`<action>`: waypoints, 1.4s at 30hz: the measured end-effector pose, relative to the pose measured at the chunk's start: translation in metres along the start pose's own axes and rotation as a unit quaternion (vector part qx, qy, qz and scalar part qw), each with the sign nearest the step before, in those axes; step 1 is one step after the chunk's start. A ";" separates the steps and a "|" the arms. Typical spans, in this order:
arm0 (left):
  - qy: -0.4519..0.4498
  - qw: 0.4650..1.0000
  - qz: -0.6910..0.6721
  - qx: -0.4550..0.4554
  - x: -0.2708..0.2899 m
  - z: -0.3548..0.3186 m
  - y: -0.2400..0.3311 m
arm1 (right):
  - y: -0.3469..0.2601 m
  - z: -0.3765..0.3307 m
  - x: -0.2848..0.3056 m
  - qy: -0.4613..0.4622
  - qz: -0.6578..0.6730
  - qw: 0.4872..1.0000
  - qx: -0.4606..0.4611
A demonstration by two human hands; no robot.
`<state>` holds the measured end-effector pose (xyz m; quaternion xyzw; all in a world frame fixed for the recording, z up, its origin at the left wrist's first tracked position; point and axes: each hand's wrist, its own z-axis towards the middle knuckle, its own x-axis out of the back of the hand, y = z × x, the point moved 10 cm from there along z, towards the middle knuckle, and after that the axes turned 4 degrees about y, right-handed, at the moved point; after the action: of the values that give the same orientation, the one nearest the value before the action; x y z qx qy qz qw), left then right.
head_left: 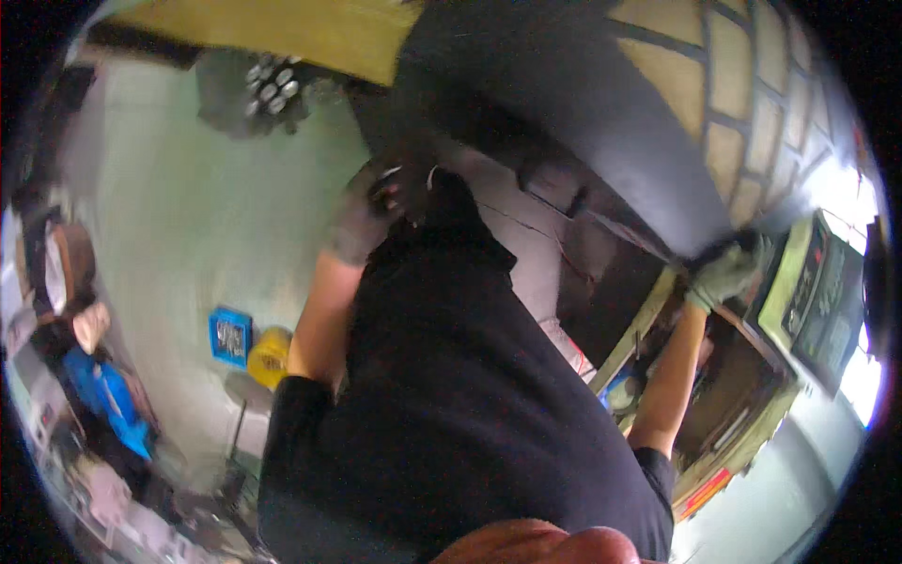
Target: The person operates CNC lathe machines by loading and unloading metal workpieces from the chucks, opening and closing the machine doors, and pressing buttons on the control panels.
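Gripping dark panel (601, 103), right hand (723, 273)

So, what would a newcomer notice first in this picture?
First the big dark curved body across the top, with a gloved left hand pressed under it at centre and a gloved right hand at its lower right edge. Next the black shirt that fills the middle. Then, on the pale green floor at left, a blue box beside a yellow container.
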<state>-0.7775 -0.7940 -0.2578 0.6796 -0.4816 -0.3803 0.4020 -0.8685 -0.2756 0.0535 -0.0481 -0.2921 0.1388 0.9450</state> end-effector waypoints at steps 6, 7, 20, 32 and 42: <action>0.056 0.984 0.132 -0.103 0.004 -0.025 0.015 | 0.012 0.004 -0.011 -0.023 0.031 0.997 -0.060; 0.002 0.993 -0.094 0.069 -0.007 -0.018 -0.014 | 0.005 0.006 -0.005 -0.029 -0.046 0.998 0.020; -0.261 0.916 0.106 0.287 -0.105 0.014 -0.111 | 0.019 -0.005 0.021 0.012 -0.075 0.982 -0.170; -0.406 0.853 0.185 0.272 -0.237 -0.007 -0.125 | 0.018 -0.003 0.034 0.030 -0.021 0.974 -0.223; -0.393 0.870 0.186 0.233 -0.327 -0.043 -0.099 | 0.033 -0.019 0.047 0.026 0.084 0.972 -0.216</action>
<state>-0.7848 -0.4515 -0.2892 0.4458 -0.7921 -0.4106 0.0730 -0.8286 -0.2302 0.0573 -0.2796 -0.2855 0.1502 0.9043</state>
